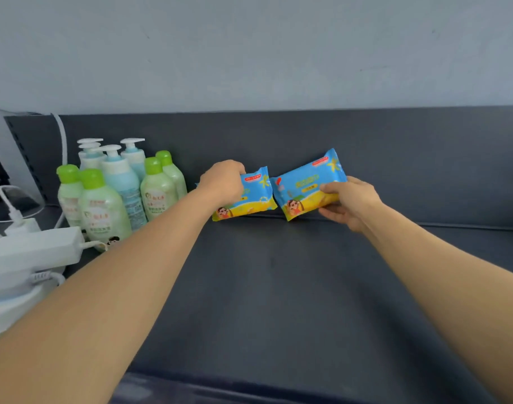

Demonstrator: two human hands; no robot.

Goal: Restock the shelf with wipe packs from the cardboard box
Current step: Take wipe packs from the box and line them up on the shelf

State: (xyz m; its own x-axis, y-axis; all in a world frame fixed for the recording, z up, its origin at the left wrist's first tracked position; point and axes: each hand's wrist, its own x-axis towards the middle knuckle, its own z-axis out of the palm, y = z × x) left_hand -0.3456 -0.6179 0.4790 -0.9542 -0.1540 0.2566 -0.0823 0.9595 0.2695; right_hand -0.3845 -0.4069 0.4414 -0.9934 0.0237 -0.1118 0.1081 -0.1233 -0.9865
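Two blue-and-yellow wipe packs stand side by side at the back of the dark grey shelf [272, 287], against its back panel. My left hand [221, 182] grips the left wipe pack [256, 196] from its upper left. My right hand [350, 201] holds the right wipe pack [303, 185] by its right end, thumb on the front and fingers below. The right pack is tilted, its right side higher. The cardboard box is out of view.
A cluster of green-capped and white pump bottles [115, 191] fills the shelf's left rear. White power adapters and cables [30, 252] lie at the far left. A pale wall [249, 53] rises behind the shelf.
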